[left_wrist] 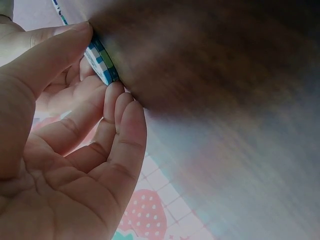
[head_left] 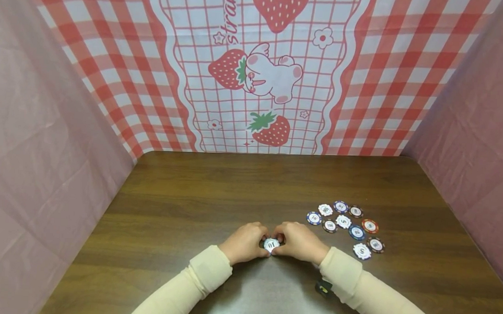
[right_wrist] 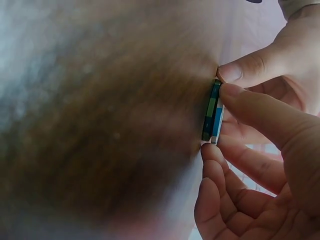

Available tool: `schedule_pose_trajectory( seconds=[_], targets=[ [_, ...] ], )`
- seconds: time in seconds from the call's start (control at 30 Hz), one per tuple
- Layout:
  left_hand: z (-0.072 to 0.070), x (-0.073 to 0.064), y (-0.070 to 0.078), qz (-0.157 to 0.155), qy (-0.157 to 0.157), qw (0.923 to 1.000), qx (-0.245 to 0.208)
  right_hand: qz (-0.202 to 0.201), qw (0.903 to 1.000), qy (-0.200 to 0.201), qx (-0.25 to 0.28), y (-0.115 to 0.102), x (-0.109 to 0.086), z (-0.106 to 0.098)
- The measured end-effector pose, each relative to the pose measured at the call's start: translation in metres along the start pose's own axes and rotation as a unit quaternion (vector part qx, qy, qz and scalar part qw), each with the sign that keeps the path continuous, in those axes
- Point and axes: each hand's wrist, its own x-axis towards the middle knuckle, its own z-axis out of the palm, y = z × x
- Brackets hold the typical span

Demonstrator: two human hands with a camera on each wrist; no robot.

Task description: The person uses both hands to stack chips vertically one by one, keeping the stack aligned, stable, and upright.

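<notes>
Two stacked poker chips (head_left: 271, 245) lie flat on the table, the upper one showing a white face marked 10. From the right wrist view, the lower chip (right_wrist: 210, 112) has a dark teal and green edge, while the upper chip (right_wrist: 218, 122) is blue and white. My left hand (head_left: 246, 243) holds the stack's left side between thumb and fingertips. On the opposite side, my right hand (head_left: 300, 242) grips it likewise, its thumb close to the left thumb. Fingers hide parts of the rims in the left wrist view, where the stack (left_wrist: 102, 62) appears edge-on.
Several loose poker chips (head_left: 343, 221) in white, blue, red and dark brown are spread on the wooden table (head_left: 197, 187) to the right. A small black item (head_left: 323, 287) is by the right sleeve. A strawberry-print cloth (head_left: 274, 72) hangs behind, pink cloth (head_left: 40, 153) at both sides.
</notes>
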Motion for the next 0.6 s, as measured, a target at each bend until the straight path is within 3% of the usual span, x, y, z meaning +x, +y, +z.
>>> schedule_pose_trajectory(
  seconds=[0.6],
  targets=[
    [0.0002, -0.0001, -0.0008, 0.005, 0.000, 1.0000, 0.003, 0.004, 1.0000, 0.001, -0.003, -0.0013, -0.0002, -0.0003]
  ],
)
